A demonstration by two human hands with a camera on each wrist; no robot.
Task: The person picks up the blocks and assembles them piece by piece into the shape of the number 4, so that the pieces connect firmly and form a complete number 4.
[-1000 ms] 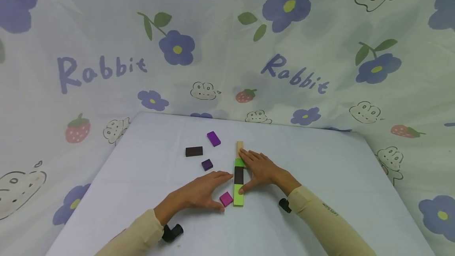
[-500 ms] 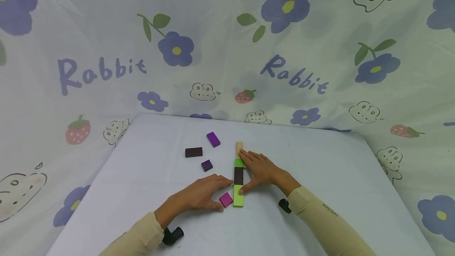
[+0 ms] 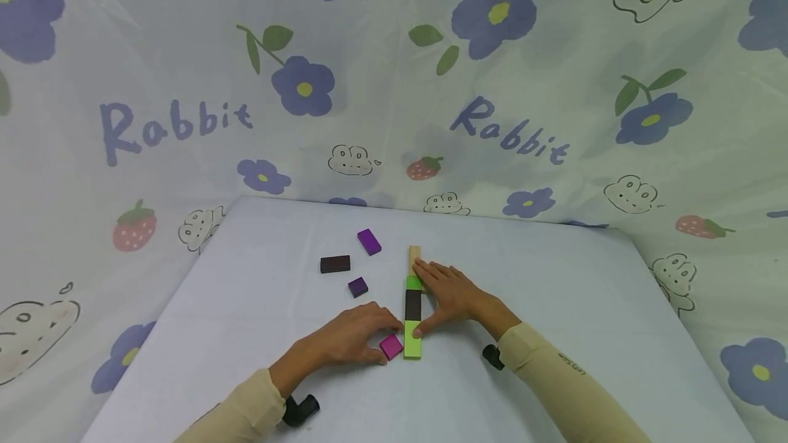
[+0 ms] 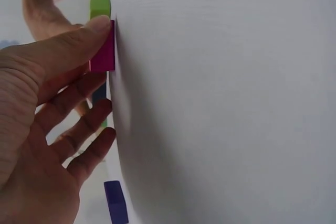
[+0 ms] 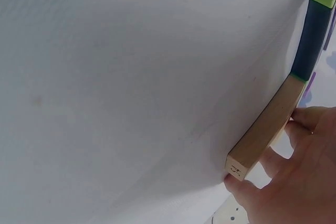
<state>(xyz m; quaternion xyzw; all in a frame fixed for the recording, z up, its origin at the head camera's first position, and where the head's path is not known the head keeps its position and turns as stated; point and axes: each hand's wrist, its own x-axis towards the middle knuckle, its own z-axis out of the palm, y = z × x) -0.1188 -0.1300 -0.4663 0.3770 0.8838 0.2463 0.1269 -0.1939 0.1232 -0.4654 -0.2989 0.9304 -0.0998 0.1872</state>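
In the head view a row of blocks runs away from me: a lime block (image 3: 412,348), a dark block (image 3: 413,305), a green block (image 3: 414,283) and a plain wooden block (image 3: 415,256). My right hand (image 3: 454,296) lies along the row's right side, its fingertips on the wooden block and its thumb on the lime one. Left of the row, my left hand (image 3: 351,335) holds a small magenta block (image 3: 390,346) between thumb and index finger. The left wrist view has the thumb over one end of this magenta block (image 4: 105,56), the other fingers spread.
Left of the row lie a small dark purple block (image 3: 358,286), a dark brown block (image 3: 335,264) and a bright purple block (image 3: 369,241). A patterned cloth (image 3: 369,122) hangs behind the white table (image 3: 542,265).
The left index finger has drawn in toward the thumb, around the magenta block. The right hand and the row stay where they were.
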